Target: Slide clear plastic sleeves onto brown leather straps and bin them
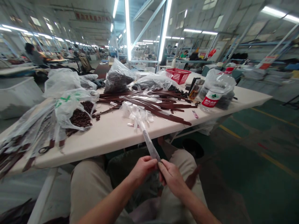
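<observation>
My left hand (143, 168) and my right hand (171, 178) meet over my lap, below the white table's edge (112, 146). Both pinch the near end of a long narrow clear plastic sleeve (147, 140) that runs up onto the table. The sleeve's far end joins a bunch of crumpled clear sleeves (136, 113). Behind them lies a pile of brown leather straps (161, 104). What is inside the sleeve between my fingers is hidden.
Plastic bags of small brown pieces (78, 116) sit at the left, with scissors (44, 150) near the edge. A water bottle (211, 99), a glass jar (195, 89) and a red basket (178, 75) stand at the right. Other people work far behind.
</observation>
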The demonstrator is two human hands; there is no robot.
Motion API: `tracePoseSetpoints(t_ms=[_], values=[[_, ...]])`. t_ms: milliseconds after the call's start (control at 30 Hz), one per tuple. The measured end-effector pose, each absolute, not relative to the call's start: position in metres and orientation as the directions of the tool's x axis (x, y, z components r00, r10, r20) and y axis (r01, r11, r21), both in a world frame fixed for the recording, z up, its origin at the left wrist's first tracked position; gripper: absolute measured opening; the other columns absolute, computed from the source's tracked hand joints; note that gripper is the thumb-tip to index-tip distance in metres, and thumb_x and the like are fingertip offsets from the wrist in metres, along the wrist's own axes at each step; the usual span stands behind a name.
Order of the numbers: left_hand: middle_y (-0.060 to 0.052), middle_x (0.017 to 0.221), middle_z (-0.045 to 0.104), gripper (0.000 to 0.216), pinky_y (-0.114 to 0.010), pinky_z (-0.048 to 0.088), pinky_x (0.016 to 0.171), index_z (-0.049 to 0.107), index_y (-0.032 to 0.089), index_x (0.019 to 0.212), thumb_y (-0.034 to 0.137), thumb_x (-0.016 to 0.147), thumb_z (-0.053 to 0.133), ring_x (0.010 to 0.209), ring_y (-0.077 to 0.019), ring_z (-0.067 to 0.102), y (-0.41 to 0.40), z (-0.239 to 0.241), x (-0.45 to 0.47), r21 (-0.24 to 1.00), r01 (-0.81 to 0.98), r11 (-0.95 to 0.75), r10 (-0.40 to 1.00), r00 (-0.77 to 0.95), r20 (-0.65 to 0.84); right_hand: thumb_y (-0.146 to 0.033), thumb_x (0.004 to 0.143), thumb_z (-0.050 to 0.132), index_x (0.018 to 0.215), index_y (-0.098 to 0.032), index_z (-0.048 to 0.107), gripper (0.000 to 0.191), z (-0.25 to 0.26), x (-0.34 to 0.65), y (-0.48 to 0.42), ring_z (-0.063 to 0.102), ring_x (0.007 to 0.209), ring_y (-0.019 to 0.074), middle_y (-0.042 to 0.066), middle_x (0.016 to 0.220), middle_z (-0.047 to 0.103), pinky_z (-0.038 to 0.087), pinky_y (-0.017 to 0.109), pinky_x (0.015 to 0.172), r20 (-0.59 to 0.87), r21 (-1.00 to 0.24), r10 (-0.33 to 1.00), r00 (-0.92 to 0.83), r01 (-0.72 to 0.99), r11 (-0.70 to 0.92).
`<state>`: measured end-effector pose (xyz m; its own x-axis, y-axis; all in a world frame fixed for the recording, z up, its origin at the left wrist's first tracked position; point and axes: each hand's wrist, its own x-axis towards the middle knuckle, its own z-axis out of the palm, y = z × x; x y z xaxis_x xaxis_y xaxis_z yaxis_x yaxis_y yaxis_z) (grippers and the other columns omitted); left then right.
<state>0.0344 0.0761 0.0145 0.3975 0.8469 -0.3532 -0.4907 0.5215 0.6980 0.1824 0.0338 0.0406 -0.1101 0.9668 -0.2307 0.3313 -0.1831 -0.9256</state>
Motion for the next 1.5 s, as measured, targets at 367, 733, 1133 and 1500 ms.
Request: tracePoseSetpoints(t_ms=[367,733,1133,1500], values=[[-0.009,0.075,0.071,0.036,-0.027,0.052,0.064,0.073,0.009,0.085,0.037,0.066,0.085,0.064,-0.017,0.064,0.089,0.019,0.025,0.737,-0.524,0.427,0.903,0.287,-0.319,-0.061,0.094,0.036,0.083,-0.019,0.056,0.048,0.03,0.174,0.031,0.052,0.044,0.0113,-0.004,0.053,0.055,0.037,0.021,0.044,-0.205,-0.938,0.97,-0.132,0.309,-0.156],[-0.011,0.087,0.075,0.033,-0.027,0.051,0.071,0.077,0.012,0.089,0.038,0.068,0.081,0.077,-0.0191,0.066,0.069,0.021,0.005,0.796,-0.543,0.266,0.962,0.099,-0.254,-0.051,0.099,0.032,0.069,-0.021,0.051,0.046,0.028,0.175,0.007,0.054,0.057,0.0129,0.0,0.059,0.057,0.04,0.023,0.058,-0.069,-0.866,0.969,-0.237,0.496,0.059],[-0.01,0.09,0.075,0.034,-0.027,0.051,0.074,0.077,0.013,0.087,0.038,0.066,0.083,0.082,-0.02,0.067,0.074,0.025,-0.004,0.774,-0.58,0.254,0.958,0.039,-0.284,-0.044,0.1,0.032,0.071,-0.021,0.05,0.041,0.026,0.168,0.014,0.052,0.056,0.0126,-0.001,0.062,0.055,0.037,0.024,0.058,-0.032,-0.827,0.961,-0.274,0.547,0.129],[-0.008,0.088,0.074,0.032,-0.027,0.052,0.072,0.077,0.015,0.083,0.038,0.063,0.085,0.074,-0.0168,0.066,0.078,0.027,-0.006,0.775,-0.598,0.205,0.96,-0.032,-0.278,-0.043,0.1,0.032,0.07,-0.021,0.049,0.041,0.017,0.168,0.018,0.052,0.055,0.012,-0.001,0.06,0.054,0.036,0.023,0.055,0.022,-0.8,0.961,-0.277,0.571,0.183]])
